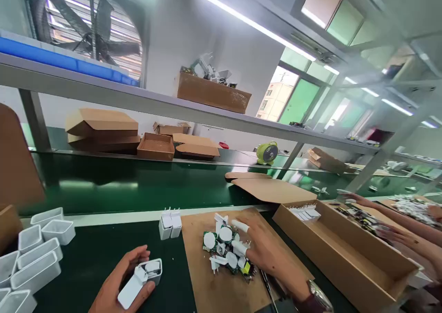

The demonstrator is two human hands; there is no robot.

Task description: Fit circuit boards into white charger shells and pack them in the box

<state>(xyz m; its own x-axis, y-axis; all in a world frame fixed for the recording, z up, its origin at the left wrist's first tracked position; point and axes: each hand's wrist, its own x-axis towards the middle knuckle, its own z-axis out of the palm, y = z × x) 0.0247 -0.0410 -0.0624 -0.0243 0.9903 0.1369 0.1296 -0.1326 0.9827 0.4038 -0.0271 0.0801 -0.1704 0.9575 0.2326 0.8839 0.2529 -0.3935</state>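
My left hand [109, 286] is closed around a white plastic charger housing [156, 272], whose open end faces up. A flat white cover piece [130, 291] lies against it in the same grip. Over a pile of small green circuit boards [226, 253] with white round discs and plug parts is my right hand [264, 253]. White covers sit on its fingertips, which are spread apart at the pile's edge; whether they touch a board is hard to tell. Two upright white chargers with pins [170, 225] stand between the hands, farther back.
Several empty white housings [36, 269] cluster at the left. A cardboard sheet [195, 262] lies under the boards, with a dark thin tool [268, 291] by my wrist. At right, a long cardboard box [331, 257] holds white chargers. Beyond it, another person's hands [400, 234] handle parts.
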